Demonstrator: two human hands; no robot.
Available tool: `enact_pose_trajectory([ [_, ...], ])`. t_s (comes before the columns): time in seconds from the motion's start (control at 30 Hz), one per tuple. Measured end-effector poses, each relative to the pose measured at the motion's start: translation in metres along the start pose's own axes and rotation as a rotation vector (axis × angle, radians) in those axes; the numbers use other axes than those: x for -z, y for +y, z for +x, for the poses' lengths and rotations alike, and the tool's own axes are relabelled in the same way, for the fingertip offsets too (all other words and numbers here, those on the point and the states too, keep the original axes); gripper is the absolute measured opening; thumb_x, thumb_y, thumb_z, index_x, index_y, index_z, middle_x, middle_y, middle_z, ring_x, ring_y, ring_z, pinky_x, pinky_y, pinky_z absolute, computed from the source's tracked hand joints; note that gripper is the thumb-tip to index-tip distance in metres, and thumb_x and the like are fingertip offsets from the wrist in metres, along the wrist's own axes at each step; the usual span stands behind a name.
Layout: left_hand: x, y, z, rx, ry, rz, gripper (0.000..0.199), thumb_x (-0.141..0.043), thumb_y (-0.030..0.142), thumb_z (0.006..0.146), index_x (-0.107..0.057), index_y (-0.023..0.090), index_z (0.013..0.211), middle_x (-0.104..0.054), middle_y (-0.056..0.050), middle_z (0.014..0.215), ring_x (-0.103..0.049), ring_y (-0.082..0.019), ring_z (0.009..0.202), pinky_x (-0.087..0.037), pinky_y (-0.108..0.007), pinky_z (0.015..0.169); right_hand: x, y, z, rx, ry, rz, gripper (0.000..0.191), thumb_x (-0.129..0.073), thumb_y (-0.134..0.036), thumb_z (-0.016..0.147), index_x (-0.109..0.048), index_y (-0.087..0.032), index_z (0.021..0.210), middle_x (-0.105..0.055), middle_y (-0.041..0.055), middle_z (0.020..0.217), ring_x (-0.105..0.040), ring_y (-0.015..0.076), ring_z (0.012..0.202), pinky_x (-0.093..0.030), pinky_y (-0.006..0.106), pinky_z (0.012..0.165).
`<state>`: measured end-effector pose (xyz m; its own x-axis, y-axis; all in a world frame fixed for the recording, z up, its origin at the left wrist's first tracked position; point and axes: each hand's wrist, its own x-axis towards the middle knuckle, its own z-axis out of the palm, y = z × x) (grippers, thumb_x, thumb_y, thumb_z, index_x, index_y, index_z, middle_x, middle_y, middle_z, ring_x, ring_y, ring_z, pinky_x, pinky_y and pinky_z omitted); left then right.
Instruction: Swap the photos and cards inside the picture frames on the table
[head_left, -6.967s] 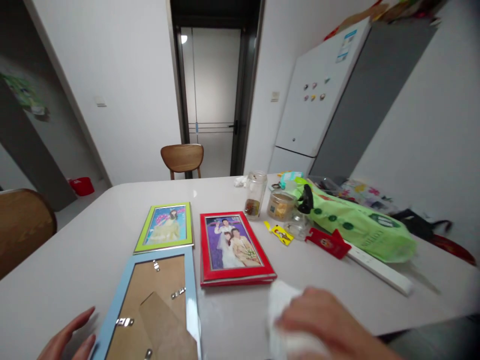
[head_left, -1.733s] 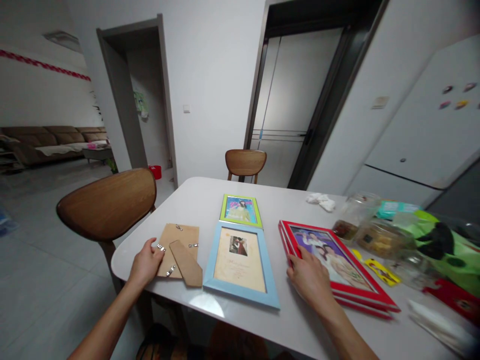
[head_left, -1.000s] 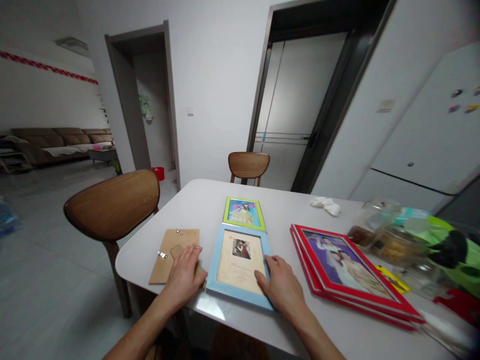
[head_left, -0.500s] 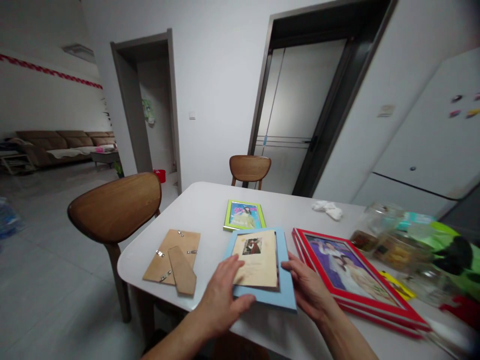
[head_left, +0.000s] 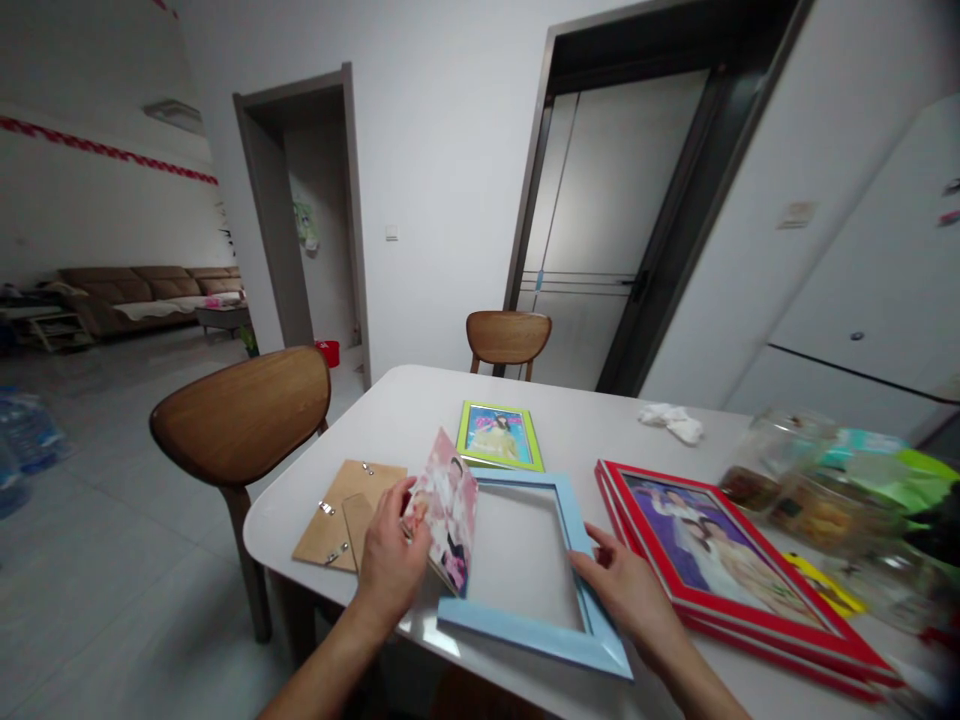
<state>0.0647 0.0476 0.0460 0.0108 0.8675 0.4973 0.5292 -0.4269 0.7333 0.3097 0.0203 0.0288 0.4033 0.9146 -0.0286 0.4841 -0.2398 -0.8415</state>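
Observation:
My left hand (head_left: 394, 550) grips a pink photo print (head_left: 446, 510), held tilted above the left side of a light blue frame (head_left: 532, 640). The frame's opening shows the white tabletop through it. My right hand (head_left: 619, 585) holds the frame's right edge between thumb and fingers. A brown backing board (head_left: 319, 540) with metal clips and a stand lies to the left, partly behind my left hand. Behind the blue frame lies a green frame (head_left: 499, 437) with a picture of a person in a yellow dress.
Stacked red frames (head_left: 720, 550) lie at the right of the white table (head_left: 405, 400). Beyond them are glass jars (head_left: 817, 515) and a yellow item (head_left: 825, 585). White crumpled cloth (head_left: 671, 422) lies at the back. Wooden chairs (head_left: 247, 415) stand at the left and far side.
My left hand has lifted the print out of the blue frame and tilted it leftward, showing its pink side. The frame's opening is uncovered. The view has shifted slightly.

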Motion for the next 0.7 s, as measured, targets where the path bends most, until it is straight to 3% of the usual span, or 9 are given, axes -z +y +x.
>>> enact_pose_trajectory([
  [0.17, 0.013, -0.042, -0.014, 0.109, -0.078, 0.16, 0.038, -0.043, 0.018, 0.072, -0.042, 0.016, 0.11, -0.055, -0.008, 0.103, -0.051, -0.022, 0.096, -0.04, -0.036, 0.082, -0.009, 0.022, 0.008, 0.149, 0.1, -0.476, 0.046, -0.044, -0.032, 0.066, -0.056, -0.01, 0.104, -0.063, 0.0075, 0.073, -0.058, 0.02, 0.067, -0.043, 0.028, 0.063],
  [0.37, 0.011, -0.05, -0.023, -0.011, -0.222, 0.36, 0.035, -0.046, 0.019, 0.07, -0.05, 0.017, 0.104, -0.055, -0.009, 0.106, -0.047, -0.025, 0.101, -0.034, -0.043, 0.088, -0.01, 0.023, 0.004, 0.253, 0.085, -0.685, 0.043, -0.04, -0.029, 0.072, -0.055, -0.005, 0.104, -0.062, 0.0145, 0.088, -0.057, 0.0229, 0.079, -0.041, 0.033, 0.074],
  [0.5, 0.006, -0.043, -0.028, -0.138, -0.368, 0.312, 0.048, -0.047, 0.017, 0.066, -0.045, 0.017, 0.114, -0.045, -0.011, 0.122, -0.036, -0.024, 0.114, -0.027, -0.044, 0.096, -0.017, 0.003, -0.003, 0.383, 0.13, -0.478, 0.041, -0.041, -0.029, 0.071, -0.054, -0.008, 0.105, -0.059, 0.0131, 0.096, -0.056, 0.0211, 0.081, -0.041, 0.034, 0.078],
  [0.6, 0.001, -0.033, -0.029, -0.173, -0.519, 0.32, 0.059, -0.048, 0.015, 0.062, -0.041, 0.018, 0.119, -0.038, -0.01, 0.129, -0.029, -0.024, 0.12, -0.021, -0.044, 0.099, -0.039, -0.014, -0.005, 0.319, -0.031, -0.19, 0.045, -0.043, -0.03, 0.07, -0.049, -0.011, 0.11, -0.062, 0.0081, 0.087, -0.058, 0.0159, 0.065, -0.045, 0.031, 0.066],
  [0.7, -0.003, -0.023, -0.027, -0.164, -0.58, 0.389, 0.063, -0.047, 0.011, 0.058, -0.04, 0.017, 0.12, -0.036, -0.011, 0.13, -0.027, -0.026, 0.121, -0.02, -0.046, 0.099, -0.071, -0.025, -0.004, 0.191, -0.176, 0.076, 0.052, -0.047, -0.025, 0.066, -0.043, -0.013, 0.116, -0.062, 0.0021, 0.073, -0.055, 0.0126, 0.051, -0.045, 0.026, 0.052],
])
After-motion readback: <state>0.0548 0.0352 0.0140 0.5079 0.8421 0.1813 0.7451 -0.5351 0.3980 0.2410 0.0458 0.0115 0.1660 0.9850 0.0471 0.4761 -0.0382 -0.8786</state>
